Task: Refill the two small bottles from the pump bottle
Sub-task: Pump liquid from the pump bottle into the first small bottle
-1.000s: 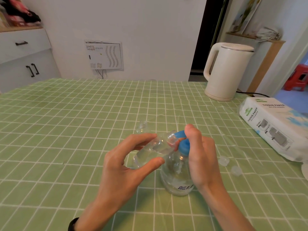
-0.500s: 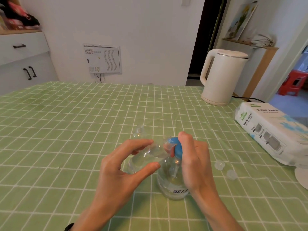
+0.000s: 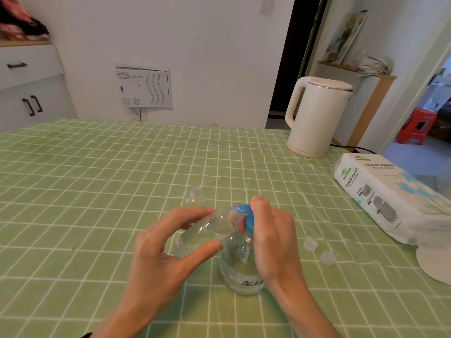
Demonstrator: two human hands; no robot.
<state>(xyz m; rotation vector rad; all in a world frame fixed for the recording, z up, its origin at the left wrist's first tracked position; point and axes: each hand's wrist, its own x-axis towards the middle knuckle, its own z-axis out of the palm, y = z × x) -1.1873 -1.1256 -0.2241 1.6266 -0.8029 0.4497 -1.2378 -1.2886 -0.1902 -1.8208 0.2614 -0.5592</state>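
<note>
A clear pump bottle [image 3: 240, 272] with a blue pump head [image 3: 246, 214] stands on the green checked tablecloth near the front middle. My right hand [image 3: 271, 240] wraps its top, with the forefinger on the blue head. My left hand [image 3: 166, 250] holds a small clear bottle [image 3: 207, 231] tilted on its side, its mouth against the pump's nozzle. The second small clear bottle [image 3: 194, 195] stands upright and uncapped just behind my hands. Two small clear caps [image 3: 310, 243] [image 3: 327, 257] lie to the right of the pump bottle.
A white electric kettle [image 3: 314, 118] stands at the back right with its cord trailing off. A pack of tissue paper [image 3: 388, 198] lies along the right edge, and a white round object [image 3: 436, 264] sits at the front right.
My hands and both bottles keep the same pose. The view has shifted slightly, so everything sits a little lower and more to the left in frame.
</note>
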